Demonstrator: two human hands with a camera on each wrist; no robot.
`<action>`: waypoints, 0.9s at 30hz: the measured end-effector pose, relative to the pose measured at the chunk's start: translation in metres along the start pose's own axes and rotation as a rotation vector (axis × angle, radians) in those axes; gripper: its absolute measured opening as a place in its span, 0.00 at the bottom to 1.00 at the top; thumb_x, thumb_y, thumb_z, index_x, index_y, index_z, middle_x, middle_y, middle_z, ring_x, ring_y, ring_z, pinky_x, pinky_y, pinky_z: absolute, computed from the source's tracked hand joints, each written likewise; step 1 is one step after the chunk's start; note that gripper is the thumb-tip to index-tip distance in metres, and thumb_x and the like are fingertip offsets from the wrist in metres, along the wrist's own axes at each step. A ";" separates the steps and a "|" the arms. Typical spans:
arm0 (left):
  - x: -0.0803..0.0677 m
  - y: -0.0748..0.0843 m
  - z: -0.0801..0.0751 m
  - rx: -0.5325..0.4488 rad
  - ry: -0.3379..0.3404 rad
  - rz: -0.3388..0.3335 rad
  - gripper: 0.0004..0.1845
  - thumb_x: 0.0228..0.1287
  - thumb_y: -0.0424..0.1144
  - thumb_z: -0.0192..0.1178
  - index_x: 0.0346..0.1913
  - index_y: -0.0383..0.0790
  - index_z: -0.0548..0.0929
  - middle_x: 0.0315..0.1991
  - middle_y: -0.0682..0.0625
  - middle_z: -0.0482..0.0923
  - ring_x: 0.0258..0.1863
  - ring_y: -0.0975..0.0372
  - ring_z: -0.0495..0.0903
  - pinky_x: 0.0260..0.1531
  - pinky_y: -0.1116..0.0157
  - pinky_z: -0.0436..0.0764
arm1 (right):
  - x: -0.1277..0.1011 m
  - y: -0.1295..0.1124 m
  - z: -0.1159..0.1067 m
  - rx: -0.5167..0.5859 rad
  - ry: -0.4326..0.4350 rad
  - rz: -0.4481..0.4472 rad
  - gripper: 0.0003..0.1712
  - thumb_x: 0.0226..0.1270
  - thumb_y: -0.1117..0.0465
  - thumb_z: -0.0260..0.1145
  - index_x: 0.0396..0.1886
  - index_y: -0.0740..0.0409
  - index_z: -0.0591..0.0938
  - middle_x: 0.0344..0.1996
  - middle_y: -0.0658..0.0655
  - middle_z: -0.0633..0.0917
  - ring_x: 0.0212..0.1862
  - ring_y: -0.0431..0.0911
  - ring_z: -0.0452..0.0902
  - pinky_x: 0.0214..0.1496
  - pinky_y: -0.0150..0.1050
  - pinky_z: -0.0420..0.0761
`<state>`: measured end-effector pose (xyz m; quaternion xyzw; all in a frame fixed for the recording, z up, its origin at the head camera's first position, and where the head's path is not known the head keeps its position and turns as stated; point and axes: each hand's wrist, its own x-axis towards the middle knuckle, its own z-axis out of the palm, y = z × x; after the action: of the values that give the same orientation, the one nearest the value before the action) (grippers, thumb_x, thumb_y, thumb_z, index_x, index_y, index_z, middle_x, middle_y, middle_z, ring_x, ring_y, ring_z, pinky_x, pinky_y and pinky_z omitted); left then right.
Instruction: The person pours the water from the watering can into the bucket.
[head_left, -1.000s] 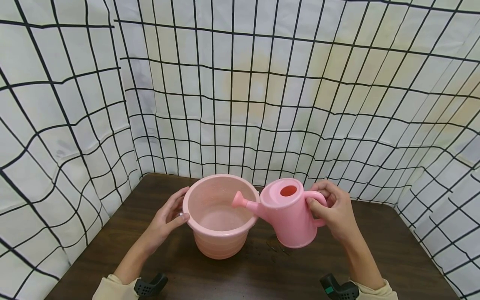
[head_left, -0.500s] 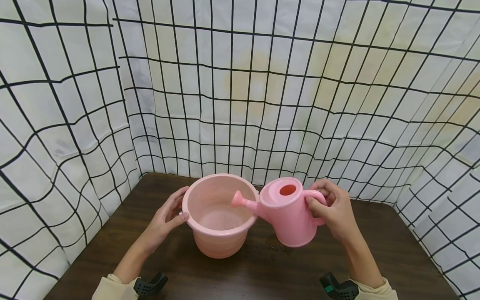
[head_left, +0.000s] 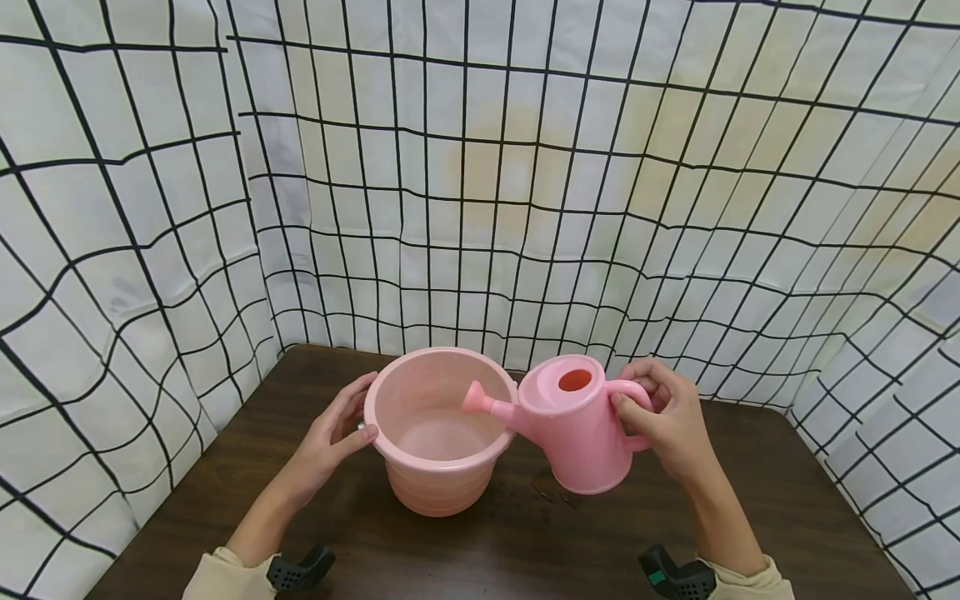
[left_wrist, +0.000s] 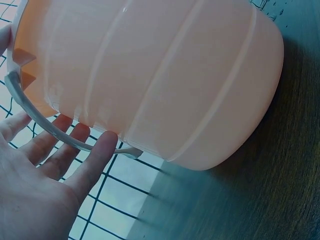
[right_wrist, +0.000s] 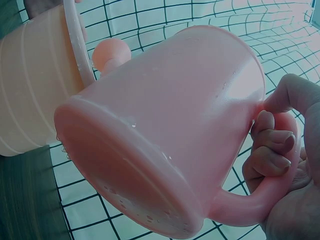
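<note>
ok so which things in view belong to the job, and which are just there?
In the job:
bucket, left hand touching it
watering can, gripped by right hand, spout over the bucket's rim

Just there:
dark table
white cloth with black grid
wrist-worn devices
small marks on table, possibly water

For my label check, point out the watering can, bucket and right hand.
Watering can (head_left: 583, 442): head view, side of its body.
Bucket (left_wrist: 165, 85): left wrist view, outer wall.
Right hand (head_left: 670, 425): head view, middle of the hand.
</note>
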<state>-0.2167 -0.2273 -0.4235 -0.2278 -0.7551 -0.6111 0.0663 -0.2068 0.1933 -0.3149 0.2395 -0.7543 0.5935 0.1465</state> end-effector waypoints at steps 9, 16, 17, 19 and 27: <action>0.000 0.000 0.000 0.004 0.000 0.006 0.34 0.68 0.30 0.52 0.75 0.46 0.55 0.71 0.39 0.62 0.62 0.65 0.69 0.55 0.76 0.73 | 0.000 0.001 -0.001 -0.012 -0.006 0.024 0.09 0.60 0.73 0.62 0.39 0.61 0.75 0.24 0.47 0.80 0.23 0.41 0.74 0.22 0.42 0.83; 0.000 -0.001 0.000 0.003 -0.001 0.006 0.34 0.68 0.30 0.52 0.75 0.46 0.55 0.71 0.39 0.62 0.62 0.66 0.69 0.55 0.76 0.72 | 0.001 0.002 -0.002 -0.018 -0.017 0.024 0.09 0.60 0.73 0.62 0.39 0.60 0.75 0.24 0.47 0.80 0.22 0.41 0.73 0.21 0.41 0.82; 0.000 -0.001 0.000 0.002 -0.001 0.007 0.34 0.68 0.30 0.52 0.75 0.46 0.55 0.71 0.39 0.62 0.62 0.66 0.69 0.55 0.76 0.72 | 0.001 0.002 -0.002 -0.020 -0.018 0.022 0.09 0.60 0.73 0.62 0.39 0.60 0.75 0.24 0.47 0.80 0.22 0.42 0.73 0.21 0.41 0.82; 0.000 -0.001 0.000 -0.001 -0.001 0.004 0.34 0.68 0.30 0.52 0.75 0.46 0.55 0.71 0.39 0.62 0.62 0.66 0.69 0.55 0.76 0.72 | 0.001 0.002 -0.002 -0.022 -0.020 0.020 0.09 0.60 0.73 0.62 0.39 0.60 0.75 0.24 0.47 0.80 0.22 0.42 0.73 0.21 0.40 0.82; 0.000 0.000 0.001 -0.001 -0.005 0.005 0.34 0.68 0.30 0.52 0.75 0.45 0.55 0.71 0.37 0.62 0.62 0.67 0.69 0.55 0.76 0.72 | 0.002 0.003 -0.002 -0.031 -0.018 0.015 0.08 0.61 0.72 0.62 0.38 0.60 0.76 0.23 0.47 0.80 0.22 0.42 0.73 0.22 0.39 0.82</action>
<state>-0.2166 -0.2269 -0.4239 -0.2313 -0.7546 -0.6106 0.0657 -0.2098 0.1955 -0.3158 0.2367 -0.7666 0.5805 0.1390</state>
